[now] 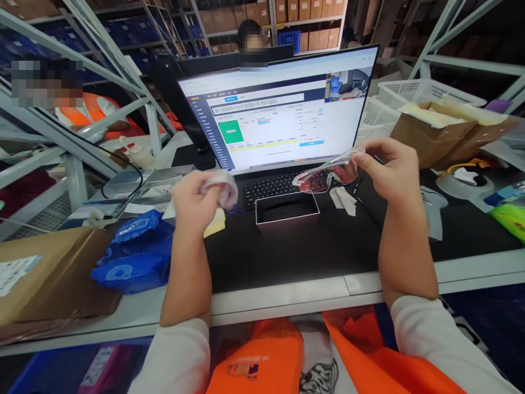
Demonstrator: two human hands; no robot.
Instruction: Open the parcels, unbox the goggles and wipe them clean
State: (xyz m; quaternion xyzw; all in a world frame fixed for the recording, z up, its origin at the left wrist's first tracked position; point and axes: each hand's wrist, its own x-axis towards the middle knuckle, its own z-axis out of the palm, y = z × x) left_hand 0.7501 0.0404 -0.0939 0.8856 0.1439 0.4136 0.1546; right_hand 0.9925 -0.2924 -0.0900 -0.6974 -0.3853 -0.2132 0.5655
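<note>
My left hand (197, 200) is closed around a crumpled whitish wrapper (222, 186); whether it is thin plastic or cloth I cannot tell. Between the thumb and fingers of my right hand (388, 164) is one arm of a pair of clear-framed glasses (328, 176) with pinkish lenses. The glasses hang in front of the keyboard (270, 186), lenses toward the left. Below and between my hands stands an open box (287, 219) with a white rim and a dark inside. A folded pale cloth or paper (343, 201) lies on the black mat under the glasses.
A monitor (283, 120) stands behind the keyboard. At left are a cardboard box (57, 273), a blue plastic package (137, 251) and yellow paper (215, 223). At right are open cartons (443, 131), white baskets (426, 92) and a tape roll (465, 180). Two people are beyond the desk.
</note>
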